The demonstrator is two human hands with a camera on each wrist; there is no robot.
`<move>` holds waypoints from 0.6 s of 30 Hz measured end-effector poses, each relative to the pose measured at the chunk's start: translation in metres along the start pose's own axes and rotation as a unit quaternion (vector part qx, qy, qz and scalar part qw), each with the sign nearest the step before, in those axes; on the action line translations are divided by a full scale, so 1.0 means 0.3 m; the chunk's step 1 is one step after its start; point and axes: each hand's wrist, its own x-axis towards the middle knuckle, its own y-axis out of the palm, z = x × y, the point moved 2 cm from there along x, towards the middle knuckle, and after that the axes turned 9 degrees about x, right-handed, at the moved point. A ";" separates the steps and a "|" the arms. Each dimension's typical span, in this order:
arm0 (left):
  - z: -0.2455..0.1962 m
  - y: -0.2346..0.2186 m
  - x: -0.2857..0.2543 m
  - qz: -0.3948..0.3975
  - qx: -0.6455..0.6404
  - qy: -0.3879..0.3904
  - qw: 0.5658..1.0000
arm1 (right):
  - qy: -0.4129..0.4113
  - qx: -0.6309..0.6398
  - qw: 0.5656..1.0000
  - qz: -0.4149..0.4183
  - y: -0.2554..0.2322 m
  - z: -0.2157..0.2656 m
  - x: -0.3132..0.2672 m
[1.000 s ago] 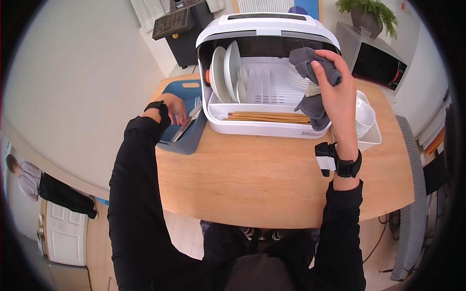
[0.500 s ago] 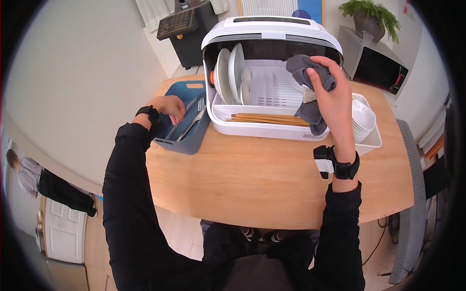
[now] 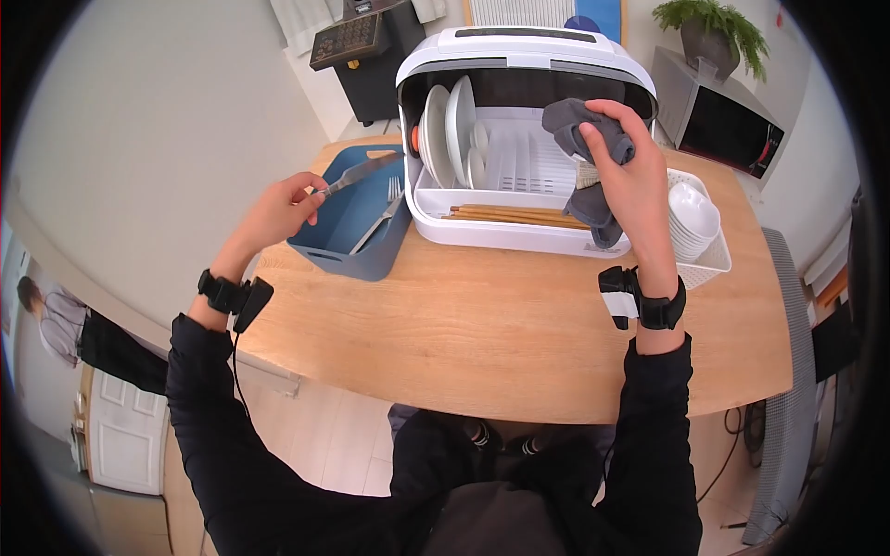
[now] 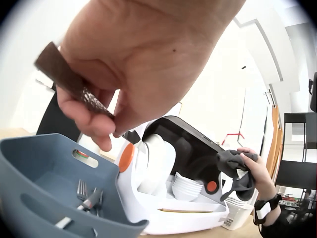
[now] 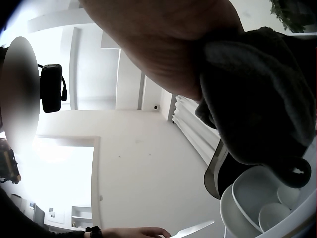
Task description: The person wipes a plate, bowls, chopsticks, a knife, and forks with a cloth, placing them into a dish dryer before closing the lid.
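Above the blue bin, my left hand pinches a table knife by its handle, the blade pointing toward the white dish cabinet. The left wrist view shows the knife handle between thumb and fingers. A fork and another piece of cutlery lie in the bin. My right hand grips a bunched dark grey cloth in front of the cabinet's right side. Up close in the right wrist view, the cloth hangs from the hand.
Plates stand upright in the cabinet's left side, with wooden chopsticks in its front tray. White bowls are stacked in a white basket at the right. Behind it stands a microwave. A person is at the far left.
My left hand has lifted out of the blue bin and moved left and toward me, with the knife now raised over the bin. The right hand still holds the cloth in nearly the same place.
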 end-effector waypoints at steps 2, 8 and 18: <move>-0.027 0.028 -0.016 -0.013 -0.019 0.021 1.000 | 0.001 -0.001 1.000 0.001 -0.001 -0.002 0.001; -0.255 0.120 -0.035 -0.026 -0.071 0.101 0.992 | -0.004 0.006 1.000 -0.013 -0.030 -0.001 0.011; -0.510 0.259 0.027 -0.191 -0.012 0.319 0.928 | -0.098 0.067 0.992 0.043 -0.027 0.087 -0.007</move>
